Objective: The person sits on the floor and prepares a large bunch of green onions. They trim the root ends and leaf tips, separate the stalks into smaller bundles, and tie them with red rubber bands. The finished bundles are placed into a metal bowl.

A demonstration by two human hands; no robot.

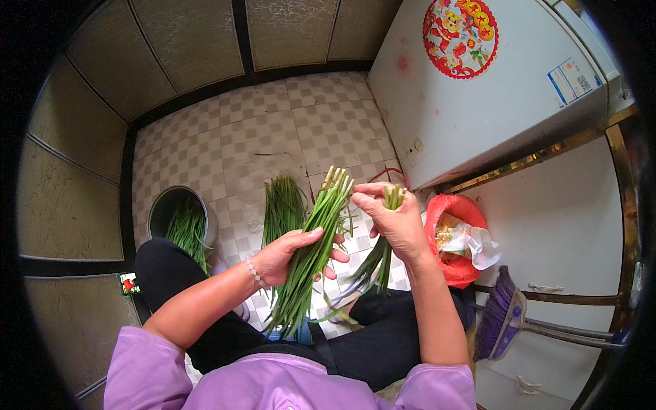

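A thick bundle of long green garlic chives [313, 256] lies across my left hand [287, 256], its pale cut ends pointing away from me. Thumb and fingers wrap loosely around its middle. In my right hand [394, 220] is a smaller bunch of chives [380, 264], stems up and leaves drooping below the palm. The right thumb and index finger reach to the stem ends of the left bundle, touching or nearly touching them. Beyond my left hand, another pile of chives [283, 205] rests on the floor.
At left a round bin [152, 218] holds more chives [188, 225]. A red plastic bag [451, 274] with wrappers stands at right, near a white fridge [461, 118]. Close by is a purple broom [496, 318]. Patterned tiles [256, 123] cover the floor; dark-framed cabinets [179, 46] line the back.
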